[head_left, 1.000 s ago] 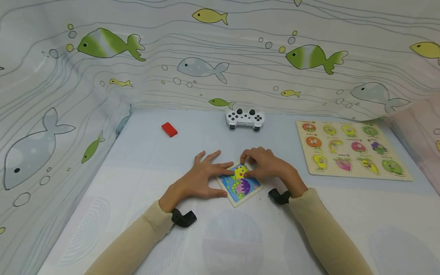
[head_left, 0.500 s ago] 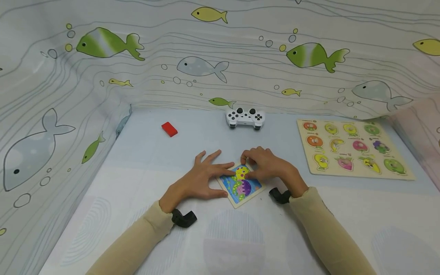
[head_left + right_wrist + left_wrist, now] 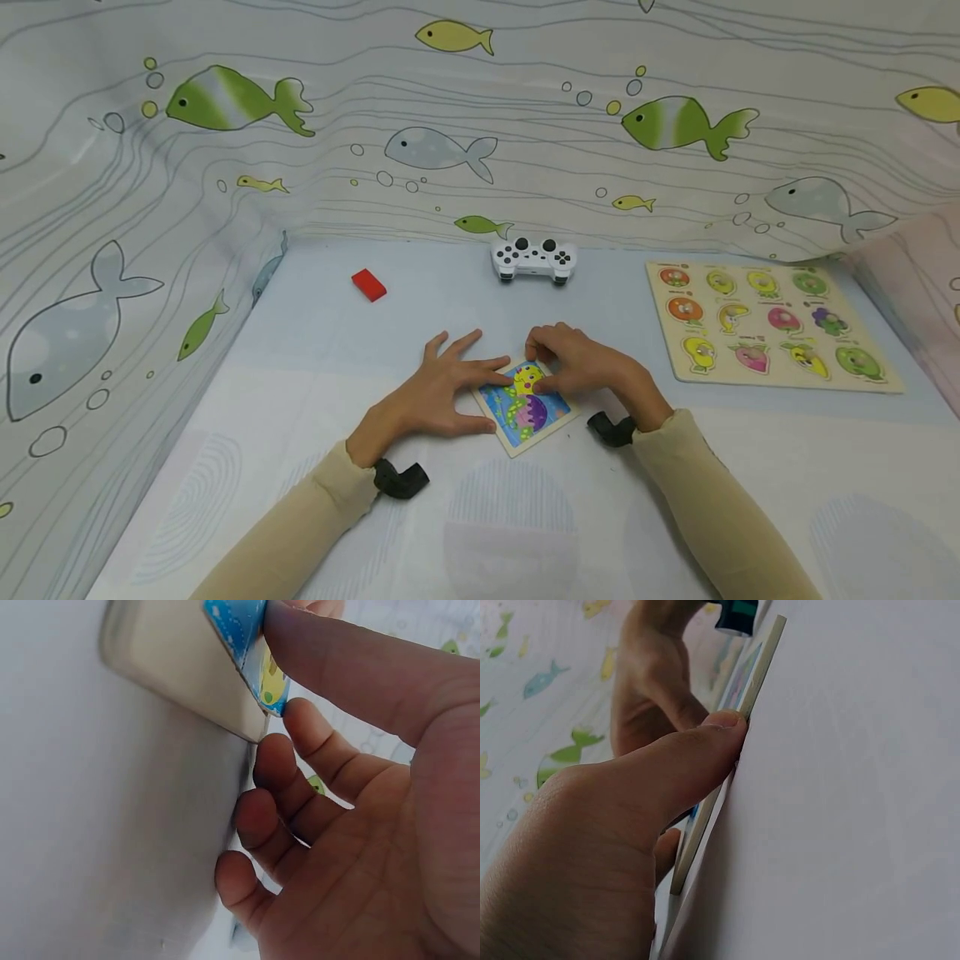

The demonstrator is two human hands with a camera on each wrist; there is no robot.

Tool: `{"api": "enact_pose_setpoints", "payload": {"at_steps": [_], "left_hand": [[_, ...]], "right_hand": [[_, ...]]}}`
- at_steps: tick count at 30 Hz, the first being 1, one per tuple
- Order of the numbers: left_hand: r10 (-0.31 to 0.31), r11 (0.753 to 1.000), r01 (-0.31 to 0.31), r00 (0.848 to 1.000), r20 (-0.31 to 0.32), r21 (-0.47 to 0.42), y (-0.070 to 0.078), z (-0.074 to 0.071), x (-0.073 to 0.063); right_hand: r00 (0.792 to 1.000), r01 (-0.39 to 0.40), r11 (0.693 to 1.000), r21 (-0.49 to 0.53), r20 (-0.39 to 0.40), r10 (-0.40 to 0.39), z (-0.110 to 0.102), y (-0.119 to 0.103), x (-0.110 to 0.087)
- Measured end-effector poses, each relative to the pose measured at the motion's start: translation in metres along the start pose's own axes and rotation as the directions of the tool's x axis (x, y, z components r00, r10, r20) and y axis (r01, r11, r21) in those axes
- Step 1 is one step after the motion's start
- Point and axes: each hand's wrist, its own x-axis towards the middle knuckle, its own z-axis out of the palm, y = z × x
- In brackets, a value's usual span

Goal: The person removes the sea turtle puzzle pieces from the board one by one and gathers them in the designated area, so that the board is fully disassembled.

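In the head view a small square jigsaw puzzle with a yellow, purple and blue picture lies tilted on the table. My left hand is spread at its left side, index finger over the picture and thumb on the near-left edge. The left wrist view shows that thumb pressing against the wooden edge. My right hand is at the far corner with fingers curled. In the right wrist view, its thumb and index finger pinch a blue and yellow puzzle piece against the pale puzzle board. The piece's far part is hidden.
A red block lies at the back left, and a white game controller stands at the back. To the right lies a wooden fruit puzzle board. A fish-printed cloth rises behind the table.
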Motion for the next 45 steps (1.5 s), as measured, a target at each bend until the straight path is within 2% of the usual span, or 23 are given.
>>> {"api": "enact_pose_setpoints", "payload": {"at_steps": [10, 16, 25, 29, 37, 45], "left_hand": [[0.006, 1.000, -0.006, 1.000, -0.010, 0.000, -0.001, 0.001, 0.000], [0.006, 1.000, -0.006, 1.000, -0.014, 0.004, 0.001, 0.001, 0.000], [0.006, 1.000, -0.006, 1.000, -0.014, 0.013, 0.002, -0.001, 0.001], [0.007, 1.000, -0.007, 1.000, -0.014, 0.008, 0.002, 0.000, 0.001], [0.006, 1.000, -0.006, 1.000, -0.010, 0.005, 0.002, 0.000, 0.000], [-0.007, 1.000, 0.006, 1.000, -0.027, -0.014, 0.002, 0.002, -0.001]], "right_hand": [[1.000, 0.017, 0.997, 0.072, -0.005, -0.016, 0.000, -0.003, -0.001], [1.000, -0.007, 0.995, 0.103, 0.009, 0.007, -0.001, -0.005, -0.002], [0.998, 0.003, 0.989, 0.150, -0.057, 0.005, 0.005, -0.002, 0.001], [0.998, 0.002, 0.979, 0.202, -0.065, 0.011, 0.006, 0.003, 0.001], [0.996, 0.019, 0.940, 0.340, -0.087, 0.011, 0.004, 0.015, 0.001], [0.985, 0.037, 0.929, 0.369, -0.171, 0.029, -0.003, 0.022, -0.003]]}}
